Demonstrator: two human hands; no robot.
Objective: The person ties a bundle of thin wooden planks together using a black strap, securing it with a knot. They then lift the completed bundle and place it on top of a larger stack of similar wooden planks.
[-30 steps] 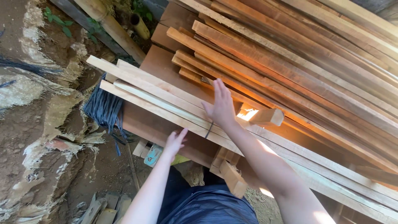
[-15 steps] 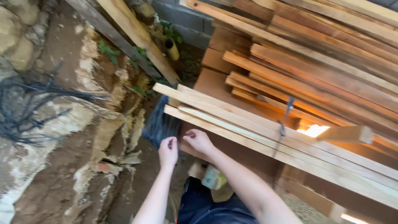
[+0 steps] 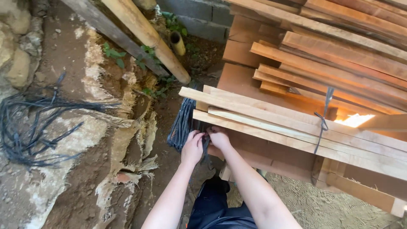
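Head view, and both hands are in tight under the near end of the bundle (image 3: 271,123) of pale planks. Left hand (image 3: 193,147) sits at seven o'clock of the bundle's end, fingers curled down around a dark strap (image 3: 205,146) that hangs there. Right hand (image 3: 219,138) is touching it from three o'clock, fingertips pinched in on the same strap just under the lowest plank. So both grips are clenched, it seems, on that strap, though the fingertips themselves are partly hidden.

Further along the bundle, towards three o'clock, a second tie (image 3: 323,121) already wraps the planks and is knotted on top. At nine o'clock of the hands hangs a bunch of dark straps (image 3: 181,125), and far out at nine o'clock a loose tangle (image 3: 34,127) lies on the dirt.

Now the risks, as I judge them. The plank ends are staggered and overhang the support below; a hard tug on the strap could skew them or slide the top one off towards the ground. Fingers are wedged against rough sawn edges, so a slip means a pinch or splinters. The strap might also catch in the hanging bunch right beside it. And the stack (image 3: 339,46) at twelve o'clock leans loose, so a jolt may shift it.
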